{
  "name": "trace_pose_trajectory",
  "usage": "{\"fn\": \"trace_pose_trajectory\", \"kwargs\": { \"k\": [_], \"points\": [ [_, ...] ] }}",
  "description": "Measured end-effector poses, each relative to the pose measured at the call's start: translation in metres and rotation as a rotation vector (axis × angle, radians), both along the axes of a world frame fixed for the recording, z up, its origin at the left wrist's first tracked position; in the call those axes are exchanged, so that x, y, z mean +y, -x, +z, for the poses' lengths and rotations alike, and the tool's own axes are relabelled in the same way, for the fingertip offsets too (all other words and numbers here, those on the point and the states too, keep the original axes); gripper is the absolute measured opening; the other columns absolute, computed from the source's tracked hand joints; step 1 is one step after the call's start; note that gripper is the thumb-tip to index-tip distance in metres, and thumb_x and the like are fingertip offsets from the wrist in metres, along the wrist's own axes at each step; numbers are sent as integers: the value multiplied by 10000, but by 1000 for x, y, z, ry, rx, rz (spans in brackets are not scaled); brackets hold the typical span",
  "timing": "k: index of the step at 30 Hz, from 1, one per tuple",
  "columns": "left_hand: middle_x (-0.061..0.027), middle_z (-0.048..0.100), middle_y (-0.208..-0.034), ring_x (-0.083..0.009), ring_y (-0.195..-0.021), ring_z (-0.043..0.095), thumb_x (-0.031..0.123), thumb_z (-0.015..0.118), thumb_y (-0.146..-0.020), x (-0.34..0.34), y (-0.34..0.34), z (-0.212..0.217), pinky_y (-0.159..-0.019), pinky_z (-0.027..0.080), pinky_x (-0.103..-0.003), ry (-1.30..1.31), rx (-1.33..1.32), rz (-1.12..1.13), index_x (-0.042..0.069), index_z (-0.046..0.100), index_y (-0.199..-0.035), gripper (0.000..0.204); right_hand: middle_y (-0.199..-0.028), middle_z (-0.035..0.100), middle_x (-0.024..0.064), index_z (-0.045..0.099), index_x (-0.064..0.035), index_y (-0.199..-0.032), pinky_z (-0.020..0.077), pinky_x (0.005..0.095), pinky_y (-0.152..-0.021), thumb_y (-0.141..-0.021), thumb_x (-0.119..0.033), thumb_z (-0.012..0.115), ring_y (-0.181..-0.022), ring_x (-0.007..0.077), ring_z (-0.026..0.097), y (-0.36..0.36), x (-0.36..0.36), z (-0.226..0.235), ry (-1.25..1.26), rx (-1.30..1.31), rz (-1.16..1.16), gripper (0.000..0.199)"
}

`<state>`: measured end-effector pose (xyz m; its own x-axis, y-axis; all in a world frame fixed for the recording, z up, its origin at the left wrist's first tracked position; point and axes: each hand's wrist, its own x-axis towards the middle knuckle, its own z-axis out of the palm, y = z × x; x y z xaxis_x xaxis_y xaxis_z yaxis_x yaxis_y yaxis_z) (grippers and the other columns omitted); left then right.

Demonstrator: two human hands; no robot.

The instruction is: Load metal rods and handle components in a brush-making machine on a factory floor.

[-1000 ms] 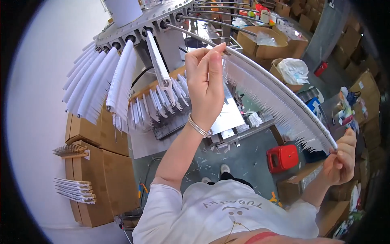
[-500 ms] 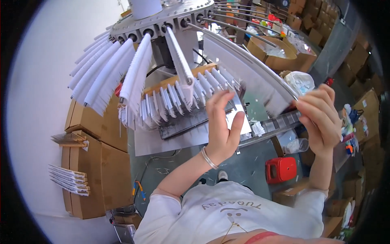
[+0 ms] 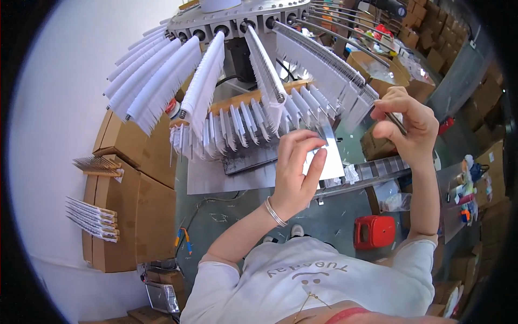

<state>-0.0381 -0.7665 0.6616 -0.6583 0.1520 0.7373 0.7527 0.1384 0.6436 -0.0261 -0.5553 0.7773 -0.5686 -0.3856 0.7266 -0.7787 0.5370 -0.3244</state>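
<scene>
The right hand (image 3: 410, 124) was curled, thumb and fingers bent toward each other; a thin dark piece showed among them, but whether they gripped it could not be told. Just beside its fingertips was the outer end of a loaded rod (image 3: 324, 56), which ran down from the round metal wheel (image 3: 259, 7). The left hand (image 3: 297, 170) was half open, thumb apart from its bent fingers, in front of a shiny metal plate (image 3: 330, 162). Behind it, a wooden rack (image 3: 294, 86) carried a row of white fringed pieces (image 3: 233, 127). Farther right, a cardboard box (image 3: 386, 87) held clear plastic, and below the hand a lower box (image 3: 372, 200) had a clear bag at it. The wheel's top was cut off by the upper edge, and the table's clutter at far right was too small to make out. The rod's load looked white, packed into close ridges along the top, with thin flaps hanging in a ragged fringe.
</scene>
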Motion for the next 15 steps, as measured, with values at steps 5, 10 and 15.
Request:
{"fn": "trace_pose_trajectory", "kwargs": {
  "k": [5, 10, 15],
  "points": [
    [-105, 589, -882, -227, -809, 574, 30, 633, -824, 14, 12, 23, -714, 454, -297, -51, 229, 54, -7, 618, -895, 82, -692, 597, 58, 612, 1, -942, 381, 397, -725, -738, -450, 724, -662, 165, 514, -37, 7, -11, 38, 78, 71, 507],
    [-53, 496, -691, -154, -595, 490, 112, 675, -819, 40, 31, 50, -533, 388, -283, -286, 130, 95, 43, 574, -815, 123, -679, 590, 29, 597, -30, -1002, 280, 345, -647, -752, -619, 592, -592, 131, 421, -83, 37, -22, 143, 138, 135, 640],
    [-37, 486, -724, -136, -622, 464, 130, 681, -820, 40, 45, 56, -564, 393, -266, -224, 65, 76, 31, 585, -842, 140, -667, 567, 9, 594, -50, -1005, 266, 335, -644, -756, -664, 528, -586, 117, 416, -119, 43, -31, 193, 154, 94, 665]
  ]
}}
